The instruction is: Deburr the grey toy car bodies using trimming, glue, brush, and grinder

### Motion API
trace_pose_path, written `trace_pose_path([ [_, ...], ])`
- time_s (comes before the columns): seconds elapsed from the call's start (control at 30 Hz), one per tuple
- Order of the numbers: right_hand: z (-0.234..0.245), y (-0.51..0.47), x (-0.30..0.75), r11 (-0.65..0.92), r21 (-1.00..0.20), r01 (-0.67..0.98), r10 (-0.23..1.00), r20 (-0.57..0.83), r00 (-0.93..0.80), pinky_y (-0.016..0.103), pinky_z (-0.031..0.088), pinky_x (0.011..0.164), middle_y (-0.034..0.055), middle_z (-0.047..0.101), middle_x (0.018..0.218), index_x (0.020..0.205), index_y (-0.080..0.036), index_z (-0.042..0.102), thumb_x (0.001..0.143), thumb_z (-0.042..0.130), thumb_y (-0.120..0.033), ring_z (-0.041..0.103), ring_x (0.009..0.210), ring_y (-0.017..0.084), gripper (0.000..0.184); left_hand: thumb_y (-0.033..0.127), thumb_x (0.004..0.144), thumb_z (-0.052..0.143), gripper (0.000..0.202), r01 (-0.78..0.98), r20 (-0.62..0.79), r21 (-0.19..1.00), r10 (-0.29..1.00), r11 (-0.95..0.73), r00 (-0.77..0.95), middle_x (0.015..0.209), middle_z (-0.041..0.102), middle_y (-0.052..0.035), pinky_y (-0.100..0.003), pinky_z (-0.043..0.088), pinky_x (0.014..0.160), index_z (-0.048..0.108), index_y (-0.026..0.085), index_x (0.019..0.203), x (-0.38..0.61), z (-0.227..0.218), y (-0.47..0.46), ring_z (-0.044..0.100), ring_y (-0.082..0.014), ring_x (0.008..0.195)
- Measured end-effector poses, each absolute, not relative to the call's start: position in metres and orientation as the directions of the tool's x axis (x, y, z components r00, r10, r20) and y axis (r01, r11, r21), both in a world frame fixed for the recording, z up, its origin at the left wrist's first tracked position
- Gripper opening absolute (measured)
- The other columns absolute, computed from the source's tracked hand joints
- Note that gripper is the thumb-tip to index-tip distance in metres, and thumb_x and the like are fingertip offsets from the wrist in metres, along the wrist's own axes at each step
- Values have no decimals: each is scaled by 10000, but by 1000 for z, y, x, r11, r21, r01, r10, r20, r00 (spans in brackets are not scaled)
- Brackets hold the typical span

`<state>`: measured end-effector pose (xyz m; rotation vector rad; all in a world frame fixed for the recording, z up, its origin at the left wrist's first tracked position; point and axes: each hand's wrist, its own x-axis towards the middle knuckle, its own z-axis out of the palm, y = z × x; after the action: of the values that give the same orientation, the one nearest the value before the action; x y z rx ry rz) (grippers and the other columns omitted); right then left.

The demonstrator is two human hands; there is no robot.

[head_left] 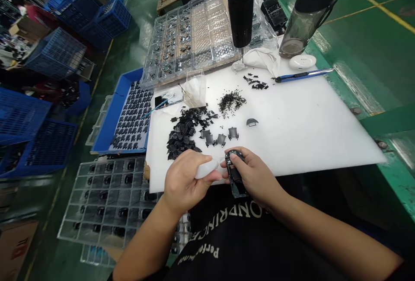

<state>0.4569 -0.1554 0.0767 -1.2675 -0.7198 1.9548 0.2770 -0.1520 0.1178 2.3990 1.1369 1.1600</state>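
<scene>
My left hand (184, 179) is wrapped round a small white squeeze bottle (206, 168), its tip turned toward my right hand. In my right hand (254, 173) is a dark, elongated plastic housing (236, 177), tilted, with my thumb pressed on its upper end. Both hands are close together at the front edge of the white board (292, 142). Just beyond them lie several small black plastic parts (221, 139) and a curved dark piece (252, 122). A heap of black flat pieces (183, 134) is left of these. What touches the bottle's tip is hard to make out.
An electric screwdriver (240, 8) hangs over the board's back. Behind are clear compartment trays (194, 30), a bottle (308, 17), a white case (302, 61) and a blue knife (301, 75). Tiny black parts (231, 101) lie mid-board. At left stands a blue bin (108, 112).
</scene>
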Motion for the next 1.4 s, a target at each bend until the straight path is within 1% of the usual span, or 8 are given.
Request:
trace_pose_path([
  [0.57, 74, -156, 457, -603, -754, -263, 795, -537, -283, 319, 567, 609, 31, 692, 882, 1051, -234, 570, 949, 522, -392, 673, 686, 183, 195, 266, 820, 725, 328, 548, 517, 563, 781, -619, 351, 863, 688, -67, -306, 527, 664, 620, 164, 1114, 269, 113, -159, 627, -163, 745],
  [0.7, 76, -155, 457, -609, -745, -272, 790, -539, -293, 319, 572, 605, 29, 684, 864, 1047, -228, 571, 951, 516, -395, 663, 671, 176, 200, 313, 795, 744, 257, 598, 558, 607, 817, -523, 148, 844, 701, -70, -328, 562, 659, 683, 159, 991, 254, 114, -175, 672, -201, 763],
  [0.83, 84, -152, 457, -614, -744, -262, 786, -547, -289, 307, 566, 591, 33, 673, 858, 1036, -213, 571, 955, 500, -366, 652, 650, 163, 188, 185, 744, 770, 237, 625, 618, 648, 780, -435, -98, 872, 722, -43, -308, 596, 672, 675, 165, 960, 246, 126, -180, 704, -186, 744],
  [0.9, 88, -151, 457, -621, -746, -241, 780, -555, -290, 307, 561, 576, 42, 673, 860, 1032, -205, 571, 955, 491, -359, 649, 637, 165, 190, 147, 763, 738, 301, 600, 561, 713, 809, -364, -176, 875, 718, -27, -292, 610, 689, 645, 175, 1048, 246, 133, -173, 707, -156, 710],
  [1.03, 86, -151, 459, -613, -760, -215, 783, -549, -292, 329, 565, 595, 48, 672, 870, 1053, -210, 569, 954, 488, -394, 653, 655, 179, 224, 243, 823, 658, 406, 479, 357, 862, 871, -167, -337, 1017, 658, -46, -302, 622, 732, 546, 210, 1213, 248, 136, -133, 708, -151, 794],
  [1.17, 77, -153, 460, -609, -763, -216, 785, -543, -297, 341, 568, 621, 42, 676, 887, 1105, -232, 562, 931, 521, -457, 658, 691, 193, 287, 275, 801, 611, 237, 425, 211, 905, 897, -29, -388, 955, 577, -29, -246, 579, 608, 540, 185, 1008, 246, 129, -63, 661, -139, 783],
  [1.27, 71, -155, 459, -614, -749, -251, 787, -551, -278, 357, 572, 633, 41, 673, 889, 1119, -233, 562, 905, 553, -489, 653, 693, 198, 334, 291, 750, 659, 337, 476, 174, 879, 915, 23, -365, 839, 564, -1, -220, 519, 526, 541, 172, 1043, 250, 120, -11, 569, -102, 627],
  [1.4, 63, -158, 458, -592, -748, -300, 804, -521, -286, 366, 569, 641, 42, 676, 915, 1124, -239, 564, 888, 574, -524, 653, 696, 199, 370, 314, 761, 661, 234, 532, 186, 846, 935, 3, -301, 700, 587, 4, -232, 486, 555, 619, 142, 913, 253, 110, 25, 541, -115, 591],
])
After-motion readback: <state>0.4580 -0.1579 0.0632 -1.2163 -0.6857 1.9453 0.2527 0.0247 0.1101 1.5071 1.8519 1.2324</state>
